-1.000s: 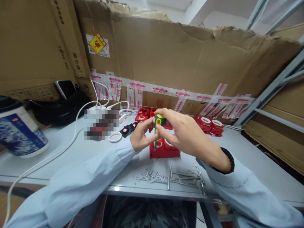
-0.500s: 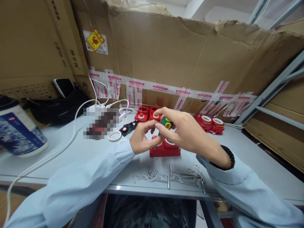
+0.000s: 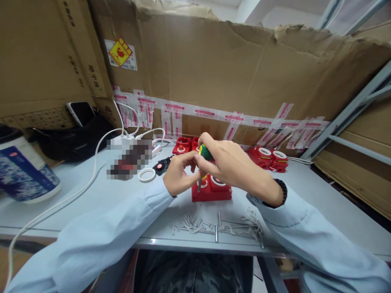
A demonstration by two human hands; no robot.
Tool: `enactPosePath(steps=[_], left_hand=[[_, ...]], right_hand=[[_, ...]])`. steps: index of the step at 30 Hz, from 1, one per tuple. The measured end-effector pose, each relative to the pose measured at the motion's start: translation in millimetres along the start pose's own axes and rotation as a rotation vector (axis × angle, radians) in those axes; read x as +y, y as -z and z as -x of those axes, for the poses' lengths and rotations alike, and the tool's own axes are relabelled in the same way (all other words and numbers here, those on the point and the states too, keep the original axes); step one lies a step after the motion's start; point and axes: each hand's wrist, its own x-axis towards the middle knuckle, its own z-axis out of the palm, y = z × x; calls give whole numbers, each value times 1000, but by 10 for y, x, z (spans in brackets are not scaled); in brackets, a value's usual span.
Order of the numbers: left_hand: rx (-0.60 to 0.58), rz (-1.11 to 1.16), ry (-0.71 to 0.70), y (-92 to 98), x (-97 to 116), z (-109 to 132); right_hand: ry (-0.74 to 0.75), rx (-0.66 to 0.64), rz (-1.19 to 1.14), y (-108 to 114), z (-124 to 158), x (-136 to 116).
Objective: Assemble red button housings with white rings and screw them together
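My right hand [image 3: 230, 162] is closed around the green and yellow handle of a screwdriver [image 3: 205, 152]. My left hand [image 3: 179, 173] is curled against its lower part, thumb and fingers pinched; its exact hold is partly hidden. The shaft points down to the front left corner of a red box [image 3: 214, 195], where the tip appears to touch. White rings show on the box top, partly covered by my hands. A single screw [image 3: 203, 203] lies just in front of the box.
Nearer the table edge lie several loose screws [image 3: 195, 223] and T-shaped metal rods [image 3: 216, 233] with string. More red boxes [image 3: 265, 158] stand behind on both sides. Left are a white ring [image 3: 147, 175], black part [image 3: 161, 166], cable [image 3: 96, 162] and large cup [image 3: 27, 167].
Both hands have shifted slightly left, and the screwdriver has come more upright over the box's front left corner. Its shaft now shows below my fingers.
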Motion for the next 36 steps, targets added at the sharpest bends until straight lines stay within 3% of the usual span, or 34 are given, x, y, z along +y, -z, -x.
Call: enactPosePath(steps=[4,9,17,23,25,30,34,36], left_hand=[[13,17,16,-44,14,-10],[114,-41,14,-52,-66,-19],[-25,148,111,-17,-23,-23],[82,4,23,-44,-51,-1],[60,22,17,-19,-67,0],[-47,167,62,42,-11,-4],[-79,206,67,9,42,4],[-31,144,18,-15,32,4]], right_hand=[[-77,10,75,-39,-77,-9],[-183,-15,196,-10,-143,-96],[-39,-90,57,50,-58,19],[-124,-28,205,37,-103,-65],[-133,-29,214,44,-85,-81],[22,-139,34,119,-22,-17],[-30,-128,121,130,-64,-21],[-83,-87,183,103,-95,-65]])
